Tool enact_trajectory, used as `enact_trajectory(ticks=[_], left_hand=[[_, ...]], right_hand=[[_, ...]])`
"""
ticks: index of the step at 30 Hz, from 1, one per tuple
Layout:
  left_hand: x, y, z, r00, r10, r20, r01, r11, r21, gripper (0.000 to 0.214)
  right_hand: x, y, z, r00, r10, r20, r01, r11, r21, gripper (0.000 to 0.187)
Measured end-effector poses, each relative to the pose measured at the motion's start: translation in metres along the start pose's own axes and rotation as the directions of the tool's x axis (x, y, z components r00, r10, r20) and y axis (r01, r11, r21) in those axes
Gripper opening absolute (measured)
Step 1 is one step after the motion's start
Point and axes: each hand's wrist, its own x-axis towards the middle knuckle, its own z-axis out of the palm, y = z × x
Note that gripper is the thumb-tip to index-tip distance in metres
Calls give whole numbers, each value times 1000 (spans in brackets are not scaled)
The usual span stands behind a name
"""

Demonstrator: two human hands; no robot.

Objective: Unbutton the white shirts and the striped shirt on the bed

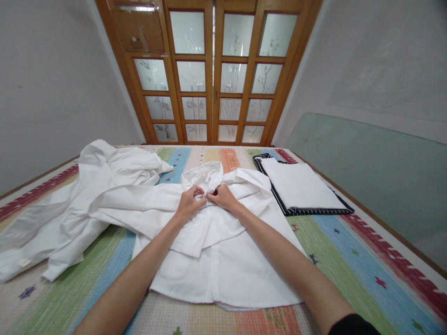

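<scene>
Shirt [216,251]: lay flat on the mat [349,251]. Left hand [188,203] and right hand [223,197] pinched its placket below the collar [206,176]. Risk: a tug might bunch the front.

White shirt [223,251] matt creased cotton-like cloth, striped bedcover [349,251] coarse woven fabric, folded white cloth [300,186] smooth and flat, door frame [213,70] varnished glossy wood, panes frosted etched glass
</scene>
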Motion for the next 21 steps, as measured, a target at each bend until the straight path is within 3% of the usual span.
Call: enact_trajectory(ticks=[5,14,21], left_hand=[[-2,8,0,998,-39,-51,44,994,98,22],[-3,10,-1,1000,-9,3,8,995,103,20],[-4,12,-1,998,-8,-58,11,998,64,23]], right_hand=[[2,-5,3,997,70,-34,-71,997,-18,29],[6,-6,6,980,167,-105,-167,986,9,27],[9,6,7,909,416,-4,-389,854,344,21]])
